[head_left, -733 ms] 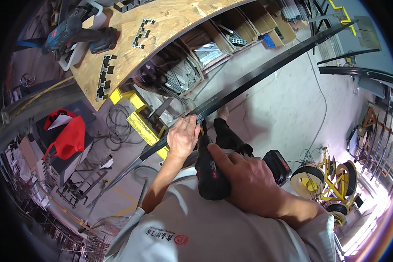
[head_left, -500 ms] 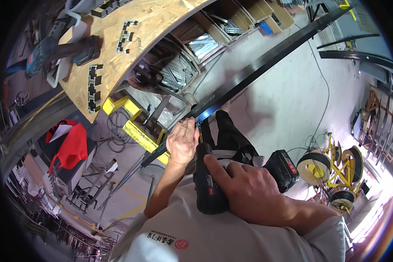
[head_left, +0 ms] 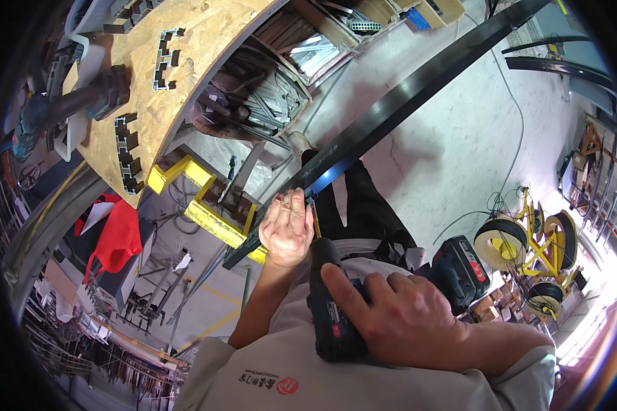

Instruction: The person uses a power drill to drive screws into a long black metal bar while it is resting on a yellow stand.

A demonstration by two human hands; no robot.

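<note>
Glossy black metal bar (head_left: 418, 92); rough chipboard benchtop (head_left: 185, 68); matt plastic drill (head_left: 336, 308).

A chipboard workbench top (head_left: 199, 61) carries short black profile offcuts (head_left: 166, 58) and a dark power tool (head_left: 68, 109), while the grey concrete floor (head_left: 459, 137) below bears cable reels (head_left: 504, 243).

It was a metal workshop. At ten o'clock stood a workbench (head_left: 206, 61) with a rough chipboard top, and short cut pieces of metal profile (head_left: 166, 58) lay on it. Under the bench, at twelve o'clock, many long metal profiles (head_left: 267, 103) were stored. The floor (head_left: 452, 151) was bare concrete. At three o'clock stood cable reels (head_left: 504, 243) on a yellow stand.
</note>
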